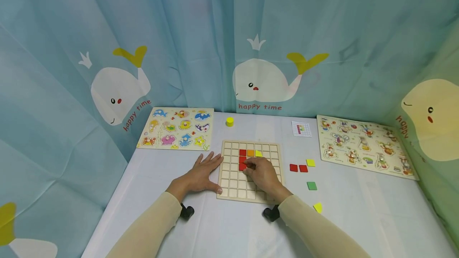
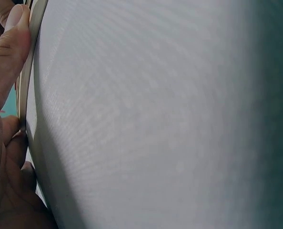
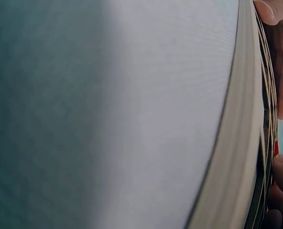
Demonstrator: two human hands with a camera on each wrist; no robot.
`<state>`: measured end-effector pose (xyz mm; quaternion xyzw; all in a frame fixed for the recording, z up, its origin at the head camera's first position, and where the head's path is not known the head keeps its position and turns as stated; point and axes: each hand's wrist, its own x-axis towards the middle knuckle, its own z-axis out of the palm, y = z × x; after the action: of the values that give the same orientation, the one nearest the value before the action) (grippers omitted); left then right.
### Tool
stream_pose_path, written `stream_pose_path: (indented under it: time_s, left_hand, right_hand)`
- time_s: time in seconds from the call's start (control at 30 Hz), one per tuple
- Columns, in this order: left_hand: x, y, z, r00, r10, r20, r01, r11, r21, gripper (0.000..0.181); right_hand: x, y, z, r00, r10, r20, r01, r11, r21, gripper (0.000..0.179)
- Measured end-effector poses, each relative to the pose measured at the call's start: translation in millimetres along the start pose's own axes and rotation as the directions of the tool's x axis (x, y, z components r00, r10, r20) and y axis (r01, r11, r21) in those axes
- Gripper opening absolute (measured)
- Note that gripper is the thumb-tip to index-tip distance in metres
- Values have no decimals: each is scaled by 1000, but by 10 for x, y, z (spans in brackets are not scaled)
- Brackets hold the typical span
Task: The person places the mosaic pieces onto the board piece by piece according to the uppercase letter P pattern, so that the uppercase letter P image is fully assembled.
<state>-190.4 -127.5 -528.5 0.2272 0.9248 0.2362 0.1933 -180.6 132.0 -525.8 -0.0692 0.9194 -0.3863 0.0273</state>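
A wooden grid board (image 1: pixel 229 192) lies on the table before me. On it, red square tiles (image 1: pixel 242 152) run down one column, with an orange tile (image 1: pixel 250 153) and a yellow tile (image 1: pixel 258 153) to the right of the topmost. My right hand (image 1: pixel 263 174) reaches over the board, finger and thumb pinching a red tile (image 3: pixel 276 148) low at the grid, partly covered by the fingertips. Spread flat, my left hand (image 1: pixel 201 175) rests along the board's left side, its thumb (image 2: pixel 13 47) at the near left edge and its fingertips by the upper left edge.
Right of the board lie two loose red tiles (image 1: pixel 298 168), a yellow square (image 1: pixel 310 163), a green tile (image 1: pixel 312 186) and a yellow triangle (image 1: pixel 318 208). Behind are a pattern card (image 1: pixel 301 129), a yellow cylinder (image 1: pixel 230 122), a sea-animal puzzle (image 1: pixel 175 128) and another puzzle board (image 1: pixel 365 146).
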Motion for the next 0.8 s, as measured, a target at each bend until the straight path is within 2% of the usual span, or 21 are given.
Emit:
stream_pose_path:
  time_s: [0.8]
  left_hand:
    - [-5, -1, -6, 1000, 10, -4, -10, 1000, -11, 119]
  right_hand:
    - [8, 6, -4, 1000, 8, 9, -8, 1000, 11, 27]
